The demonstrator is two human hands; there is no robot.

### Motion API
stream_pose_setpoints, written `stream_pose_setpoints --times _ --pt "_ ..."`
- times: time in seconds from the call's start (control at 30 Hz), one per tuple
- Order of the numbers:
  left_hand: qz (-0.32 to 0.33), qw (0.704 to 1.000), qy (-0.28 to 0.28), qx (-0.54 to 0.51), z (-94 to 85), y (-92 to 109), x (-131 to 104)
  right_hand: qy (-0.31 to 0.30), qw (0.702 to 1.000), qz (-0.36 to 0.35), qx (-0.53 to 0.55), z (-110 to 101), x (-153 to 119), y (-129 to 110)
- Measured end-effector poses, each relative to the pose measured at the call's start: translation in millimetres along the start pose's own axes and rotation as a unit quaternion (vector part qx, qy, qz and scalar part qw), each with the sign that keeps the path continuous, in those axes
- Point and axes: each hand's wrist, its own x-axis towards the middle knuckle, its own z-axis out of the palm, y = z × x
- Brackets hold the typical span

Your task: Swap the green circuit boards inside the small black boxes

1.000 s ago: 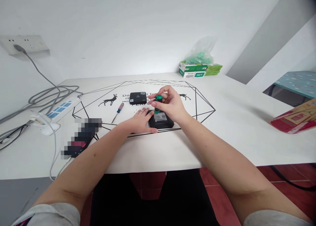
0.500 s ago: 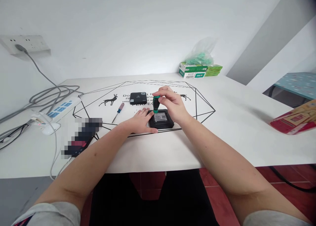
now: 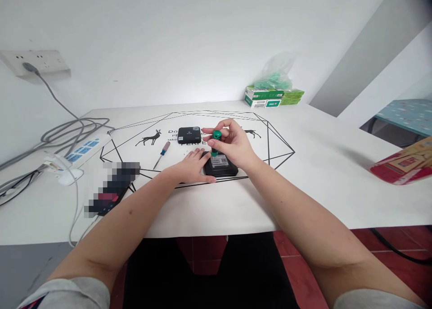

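A small square black electronics box (image 3: 231,170) with a white printed label lies flat on the table. My left hand (image 3: 193,167) holds its left side, thumb along the near edge and fingers round the far-left corner. My right hand (image 3: 235,143) is closed round a screwdriver (image 3: 217,143) with a green and black handle. The screwdriver stands nearly upright over the far-left part of the box; its tip is hard to make out. Behind my hands lies a flat black square lid or box (image 3: 189,135) with small stickers. A second screwdriver (image 3: 162,153) rests to the left.
A pixelated dark object (image 3: 113,189) lies near my left forearm. At the left are a white power strip (image 3: 88,147) and grey cables (image 3: 64,131). Green and white boxes (image 3: 265,96) with a plastic bag stand against the wall. A red package (image 3: 401,165) is at the right.
The fingers of my right hand have shifted round the screwdriver handle, and its top has tilted slightly right and toward me. My left hand and the box stay in place.
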Motion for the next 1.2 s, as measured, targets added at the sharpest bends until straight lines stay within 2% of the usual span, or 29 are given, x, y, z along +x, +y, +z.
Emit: stream_pose_setpoints --times 0.13,0.23,0.37,0.47,0.77,0.93,1.1,1.2 --pt "0.0 1.0 0.001 -0.004 0.9 0 1 -0.008 1.0 0.012 -0.009 0 -2 -1" --pt "-0.004 1.0 -0.001 -0.006 0.4 1 0 -0.015 0.998 -0.03 -0.054 -2 -2 -1" --pt "-0.015 1.0 -0.005 -0.003 -1.2 3 -1 0.005 0.985 -0.1 -0.138 -5 0 -1" --pt "-0.013 1.0 -0.007 0.001 -1.4 2 -1 0.018 0.981 -0.116 -0.155 -8 2 1" --pt "-0.012 1.0 -0.005 -0.01 0.3 0 -1 0.012 0.995 -0.06 -0.074 -3 1 -1" --pt "0.012 1.0 0.014 -0.021 1.7 -2 0 0.008 0.998 -0.038 -0.041 1 -1 -2" --pt "0.002 1.0 0.009 -0.018 2.8 -2 1 0.007 1.0 0.016 -0.002 2 -1 -2" --pt "0.008 1.0 0.017 -0.009 3.7 -3 2 0.004 1.0 0.008 -0.006 2 -2 -3"
